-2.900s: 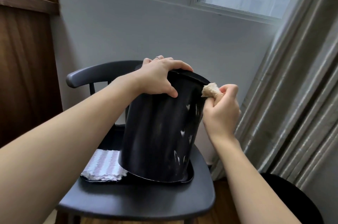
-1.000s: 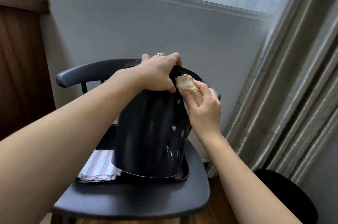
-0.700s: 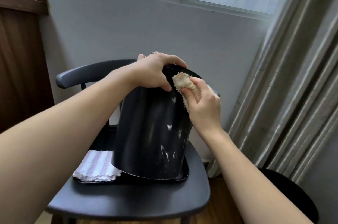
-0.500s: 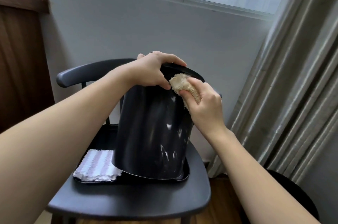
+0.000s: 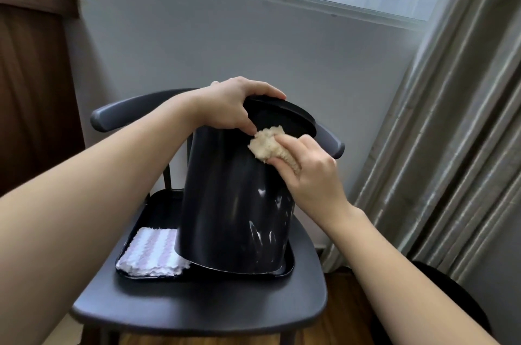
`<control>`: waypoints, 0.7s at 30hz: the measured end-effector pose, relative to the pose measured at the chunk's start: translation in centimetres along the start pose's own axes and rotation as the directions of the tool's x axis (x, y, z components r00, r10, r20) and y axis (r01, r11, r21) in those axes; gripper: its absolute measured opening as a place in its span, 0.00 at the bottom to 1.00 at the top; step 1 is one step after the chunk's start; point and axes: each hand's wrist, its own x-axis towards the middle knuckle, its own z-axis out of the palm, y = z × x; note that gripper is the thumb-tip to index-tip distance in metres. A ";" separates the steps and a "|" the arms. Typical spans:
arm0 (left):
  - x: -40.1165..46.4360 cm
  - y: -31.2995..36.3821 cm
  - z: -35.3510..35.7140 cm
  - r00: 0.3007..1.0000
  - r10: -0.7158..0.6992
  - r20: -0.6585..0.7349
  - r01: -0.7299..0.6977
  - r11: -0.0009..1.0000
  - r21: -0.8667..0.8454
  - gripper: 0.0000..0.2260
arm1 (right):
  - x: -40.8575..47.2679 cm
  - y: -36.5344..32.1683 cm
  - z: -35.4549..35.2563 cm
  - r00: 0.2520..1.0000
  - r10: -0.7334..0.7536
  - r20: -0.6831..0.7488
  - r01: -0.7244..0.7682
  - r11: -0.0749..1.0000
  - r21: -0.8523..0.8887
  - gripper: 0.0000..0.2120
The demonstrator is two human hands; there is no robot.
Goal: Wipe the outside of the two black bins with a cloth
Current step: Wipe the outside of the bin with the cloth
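Observation:
A tall black bin (image 5: 231,209) stands tilted on a black tray (image 5: 158,206) on a chair seat. My left hand (image 5: 228,107) grips the bin's upper rim, thumb on the outer wall. My right hand (image 5: 307,175) holds a crumpled beige cloth (image 5: 266,144) and presses it against the bin's outer wall just below the rim, beside my left thumb. A second black bin (image 5: 451,302) shows partly on the floor at the lower right, behind my right forearm.
A folded white and pink striped cloth (image 5: 153,253) lies in the tray's left part. The black chair (image 5: 197,305) stands against a grey wall. Grey curtains (image 5: 451,147) hang at the right, a brown wooden panel (image 5: 31,90) at the left.
My right hand has carried the cloth from the bin's right side leftward across the upper wall, up to my left thumb. My left hand keeps its hold on the rim.

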 end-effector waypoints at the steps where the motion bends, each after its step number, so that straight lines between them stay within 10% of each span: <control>1: 0.0 0.0 0.0 1.000 -0.003 0.000 0.003 1.000 -0.003 0.35 | -0.2 0.1 0.0 1.000 -0.019 0.008 0.019 1.000 -0.002 0.16; 16: 0.4 -0.5 0.3 0.999 -0.031 -0.020 0.031 1.000 -0.002 0.35 | -1.1 0.4 -0.3 0.992 -0.118 0.047 0.116 0.992 0.045 0.17; 21: 0.2 -0.4 0.4 1.000 0.013 -0.024 -0.013 1.000 -0.007 0.34 | 1.9 0.4 0.1 0.992 0.106 -0.064 -0.100 0.991 0.084 0.18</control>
